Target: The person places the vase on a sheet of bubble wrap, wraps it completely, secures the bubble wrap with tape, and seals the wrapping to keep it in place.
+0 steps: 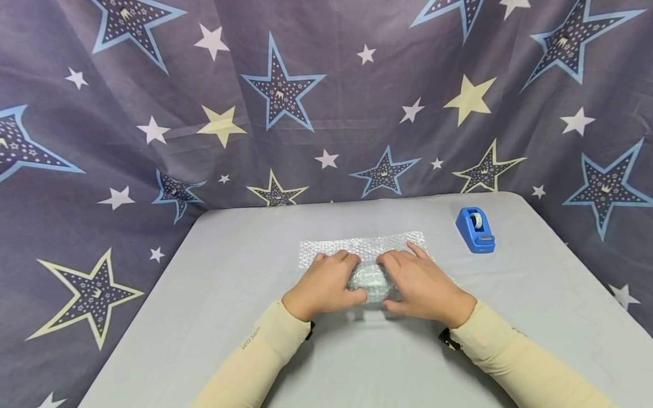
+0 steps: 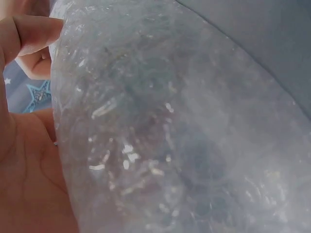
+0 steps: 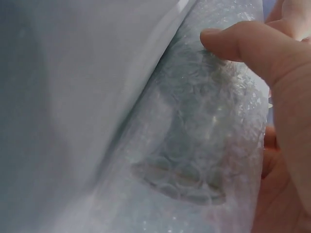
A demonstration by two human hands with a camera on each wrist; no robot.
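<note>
A sheet of clear bubble wrap (image 1: 367, 245) lies mid-table, its near part rolled into a thick bundle. Inside the roll (image 1: 372, 281) is a clear, glass-like object; the right wrist view shows its curved rim (image 3: 184, 187) through the bubbles, but its exact kind is obscured. My left hand (image 1: 329, 285) grips the left end of the roll, thumb on the near side and fingers over the top. At the right end, my right hand (image 1: 420, 283) holds it likewise, index finger raised over the flat sheet. Wrap fills most of the left wrist view, beside the left palm (image 2: 34, 179).
A blue tape dispenser (image 1: 475, 231) with a roll of tape stands at the table's back right. The table (image 1: 204, 306) has a pale grey cover. Behind it hangs a dark star-patterned cloth (image 1: 326, 56), which also runs along both sides.
</note>
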